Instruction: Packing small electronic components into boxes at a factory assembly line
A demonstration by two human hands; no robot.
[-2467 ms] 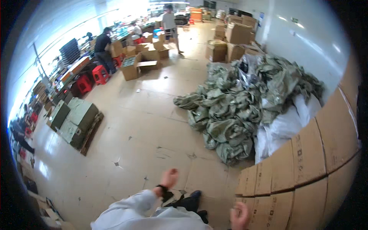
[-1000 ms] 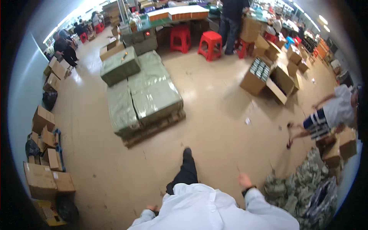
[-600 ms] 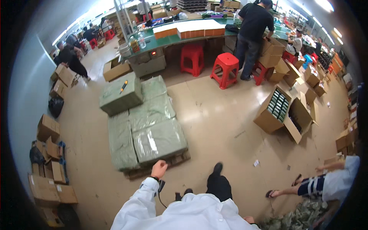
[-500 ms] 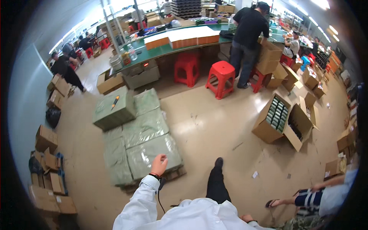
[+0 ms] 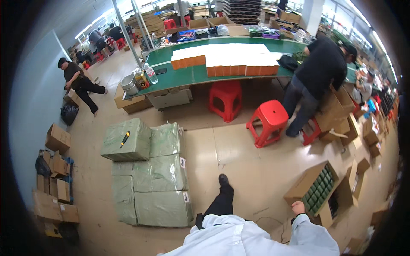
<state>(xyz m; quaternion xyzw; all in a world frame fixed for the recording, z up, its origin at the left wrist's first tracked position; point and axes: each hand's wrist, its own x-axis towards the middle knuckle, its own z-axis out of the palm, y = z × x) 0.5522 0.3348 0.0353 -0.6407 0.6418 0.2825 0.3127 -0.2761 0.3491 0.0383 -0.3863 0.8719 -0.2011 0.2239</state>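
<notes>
My right hand is closed in a loose fist, with nothing seen in it. In the picture it is nearest to an open carton filled with rows of dark green packets; I see no contact. Of my left hand, only a sliver shows at the lower edge, its fingers hidden. Ahead on the left stand several green film-wrapped boxes, one of them raised above the others. A yellow and black utility knife lies on that raised box. My dark shoe is stepping forward on the tan floor.
A green workbench bears stacks of white and orange boxes. Two red stools stand by it. A person in black bends over cartons at the right. Another person walks at far left, beyond piled cartons.
My view has turned and moved forward. My left hand has dropped from near the wrapped boxes to the lower edge. My right hand has swung up into view beside the carton of packets.
</notes>
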